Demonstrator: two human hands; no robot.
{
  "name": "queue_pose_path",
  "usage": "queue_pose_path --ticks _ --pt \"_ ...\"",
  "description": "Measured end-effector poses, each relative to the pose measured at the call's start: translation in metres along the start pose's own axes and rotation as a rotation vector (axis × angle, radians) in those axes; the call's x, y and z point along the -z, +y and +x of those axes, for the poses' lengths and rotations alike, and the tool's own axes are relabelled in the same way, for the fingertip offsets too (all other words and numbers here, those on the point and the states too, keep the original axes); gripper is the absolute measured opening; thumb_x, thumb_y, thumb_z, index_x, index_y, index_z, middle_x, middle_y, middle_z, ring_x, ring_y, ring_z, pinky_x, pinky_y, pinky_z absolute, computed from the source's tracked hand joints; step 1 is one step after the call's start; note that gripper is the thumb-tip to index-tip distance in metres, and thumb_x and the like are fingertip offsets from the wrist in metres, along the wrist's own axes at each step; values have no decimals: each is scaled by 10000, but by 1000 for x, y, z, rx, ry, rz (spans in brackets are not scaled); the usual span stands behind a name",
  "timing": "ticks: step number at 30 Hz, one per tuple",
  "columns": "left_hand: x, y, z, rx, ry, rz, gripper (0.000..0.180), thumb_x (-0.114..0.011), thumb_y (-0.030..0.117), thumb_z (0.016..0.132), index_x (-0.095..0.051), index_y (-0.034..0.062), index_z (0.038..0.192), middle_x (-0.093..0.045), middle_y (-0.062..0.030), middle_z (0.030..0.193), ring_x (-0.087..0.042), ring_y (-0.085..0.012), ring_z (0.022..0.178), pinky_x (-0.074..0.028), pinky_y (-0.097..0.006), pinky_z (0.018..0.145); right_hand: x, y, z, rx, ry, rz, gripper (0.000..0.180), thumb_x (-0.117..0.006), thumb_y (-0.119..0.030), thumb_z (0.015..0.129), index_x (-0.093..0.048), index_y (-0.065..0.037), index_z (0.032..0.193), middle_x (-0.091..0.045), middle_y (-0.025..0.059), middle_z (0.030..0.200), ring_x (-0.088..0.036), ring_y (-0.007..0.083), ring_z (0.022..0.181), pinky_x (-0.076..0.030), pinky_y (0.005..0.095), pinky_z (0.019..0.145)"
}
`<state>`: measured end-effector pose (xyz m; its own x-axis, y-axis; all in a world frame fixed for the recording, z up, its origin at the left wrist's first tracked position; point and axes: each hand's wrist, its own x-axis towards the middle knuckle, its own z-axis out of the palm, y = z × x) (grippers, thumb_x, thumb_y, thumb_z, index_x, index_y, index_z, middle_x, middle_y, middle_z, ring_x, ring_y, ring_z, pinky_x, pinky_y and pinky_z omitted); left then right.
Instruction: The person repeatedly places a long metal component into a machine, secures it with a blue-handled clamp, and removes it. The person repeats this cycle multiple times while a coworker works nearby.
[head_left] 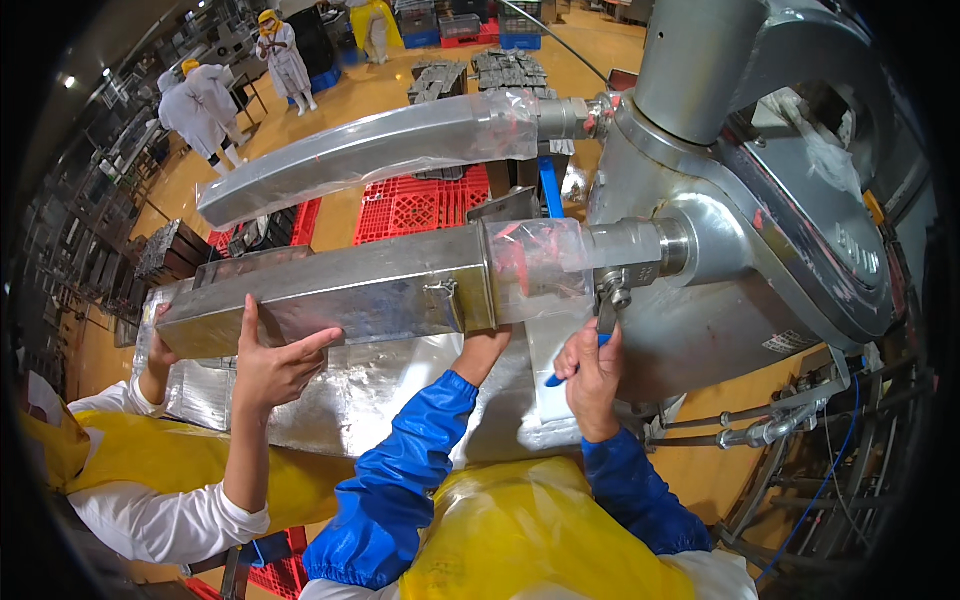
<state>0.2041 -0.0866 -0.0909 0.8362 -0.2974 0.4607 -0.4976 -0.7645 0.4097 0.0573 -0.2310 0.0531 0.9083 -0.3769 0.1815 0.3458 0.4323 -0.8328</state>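
Note:
My right hand [594, 380] is closed around the blue-handled valve lever [606, 322] below a steel outlet pipe [628, 250]. A long rectangular metal mould [340, 300] lies level, its right end against the pipe. Clear plastic film [540, 265] with pink smears inside covers the joint. My left hand [486, 352] reaches under the mould's right end and touches it from below; its fingers are hidden. Beside me a co-worker's hand [272, 365], thumb and forefinger spread, rests against the mould's near side, and the co-worker's other hand [160, 340] is at its far left end.
A second film-wrapped mould [370, 150] extends from another pipe behind. The large steel machine [700, 330] fills the right side. Beneath the moulds is a shiny metal table [330, 405]. Red pallets [415, 208] and stacked metal moulds [510, 70] stand beyond; several people [283, 60] are farther back.

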Motion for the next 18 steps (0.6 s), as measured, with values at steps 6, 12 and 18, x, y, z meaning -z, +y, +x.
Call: queue_pose_path --ticks 6,12,18 --pt "24 -25 -6 36 18 -33 387 -632 188 1025 -569 -1 1358 -665 -126 1208 -630 -242 1088 -507 -392 961 -46 7 -1 -6 66 247 274 -557 -419 1093 -486 -161 1033 -437 -11 711 -432 123 584 -423 321 559" --pt "84 -79 -24 197 206 -182 372 -648 187 1025 -579 -1 1339 -673 -116 1161 -630 -215 1054 -513 -373 933 -64 7 1 -23 56 475 332 -591 -496 1049 -525 -171 1056 -480 -21 709 -465 119 594 -417 311 586" --pt "149 -116 -38 398 610 -556 358 -664 186 1025 -589 -1 1321 -680 -106 1114 -630 -188 1020 -520 -354 905 -79 -3 1 22 31 498 302 -521 -461 1095 -535 -159 1086 -495 -36 741 -477 90 662 -423 274 666"
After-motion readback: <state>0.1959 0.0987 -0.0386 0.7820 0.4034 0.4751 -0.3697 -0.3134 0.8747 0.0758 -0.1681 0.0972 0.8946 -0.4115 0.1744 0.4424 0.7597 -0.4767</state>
